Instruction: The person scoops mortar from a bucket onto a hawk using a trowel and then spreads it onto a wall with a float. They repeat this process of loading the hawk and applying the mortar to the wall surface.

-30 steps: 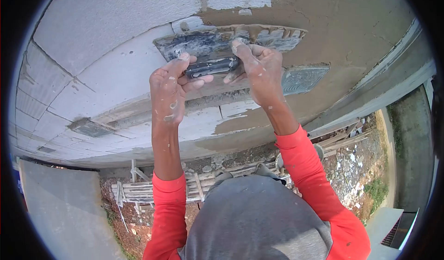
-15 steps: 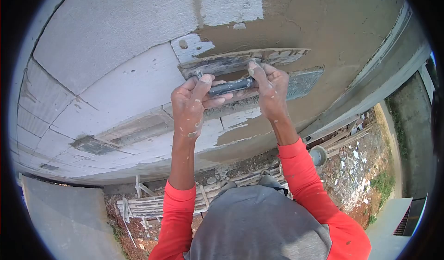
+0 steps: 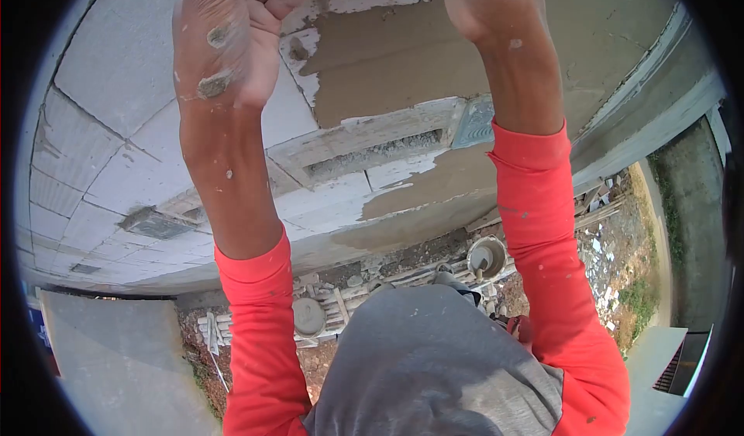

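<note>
Both hands are raised before the wall (image 3: 101,64), well apart from each other and cut off by the top of the view. The left hand (image 3: 229,44) has its fingers curled, with a dark sliver beside them; whether it is clamped on anything, I cannot tell. The right hand (image 3: 496,2) shows mostly its heel and wrist, so its grip cannot be told either. Between them, on the upper part of the wall, lies a broad coat of brown plaster (image 3: 380,68), its left edge ragged against pale bare block.

For smooth work on that coat, both hands would do best level with each other, wrists firm and pressure even, since a surface that looks this damp would probably mark under a tipped edge. The ragged left margin and the border along the rough slot (image 3: 380,155) seem to call for the lightest touch.

The patterned grey panel (image 3: 473,124) sits at the slot's right end; a thinner plaster patch (image 3: 418,192) spreads below, toward the wall's lower edge. Down at the wall's foot are a bucket (image 3: 487,258), a round tub (image 3: 309,317) and wooden poles (image 3: 333,306). Rubble (image 3: 601,261) covers the ground at right; a flat grey slab (image 3: 116,358) fills the lower left.
</note>
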The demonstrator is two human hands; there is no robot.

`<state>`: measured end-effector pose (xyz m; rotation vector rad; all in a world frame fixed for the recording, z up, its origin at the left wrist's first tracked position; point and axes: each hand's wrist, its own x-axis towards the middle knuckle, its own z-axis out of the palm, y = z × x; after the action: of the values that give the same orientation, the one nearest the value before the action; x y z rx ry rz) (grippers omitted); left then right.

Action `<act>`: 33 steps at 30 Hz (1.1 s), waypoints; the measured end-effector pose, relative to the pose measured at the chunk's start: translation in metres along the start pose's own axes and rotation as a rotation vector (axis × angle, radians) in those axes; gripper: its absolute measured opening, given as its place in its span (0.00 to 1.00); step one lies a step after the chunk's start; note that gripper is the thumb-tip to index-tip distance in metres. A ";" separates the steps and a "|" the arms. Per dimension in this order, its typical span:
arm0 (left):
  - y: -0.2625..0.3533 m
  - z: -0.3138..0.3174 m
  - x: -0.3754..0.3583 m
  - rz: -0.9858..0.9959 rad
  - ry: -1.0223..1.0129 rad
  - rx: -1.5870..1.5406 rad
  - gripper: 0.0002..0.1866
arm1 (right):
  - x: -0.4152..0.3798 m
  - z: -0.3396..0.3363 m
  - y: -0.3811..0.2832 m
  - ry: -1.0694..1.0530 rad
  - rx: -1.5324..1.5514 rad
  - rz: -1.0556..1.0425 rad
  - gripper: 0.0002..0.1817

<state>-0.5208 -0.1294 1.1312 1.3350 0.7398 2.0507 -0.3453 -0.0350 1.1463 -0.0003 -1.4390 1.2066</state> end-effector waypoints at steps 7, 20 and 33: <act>-0.062 -0.011 -0.095 -0.308 0.151 0.073 0.21 | -0.107 -0.021 0.052 0.271 -0.088 0.322 0.13; -0.005 0.025 0.012 -0.130 0.153 -0.023 0.20 | 0.020 -0.017 -0.004 0.151 -0.059 0.282 0.18; -0.027 0.029 -0.036 -0.106 -0.044 -0.040 0.19 | -0.041 -0.054 -0.001 0.106 -0.056 0.138 0.15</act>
<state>-0.4772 -0.1328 1.1005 1.2876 0.7308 1.9368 -0.2930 -0.0255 1.1041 -0.2025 -1.3973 1.2586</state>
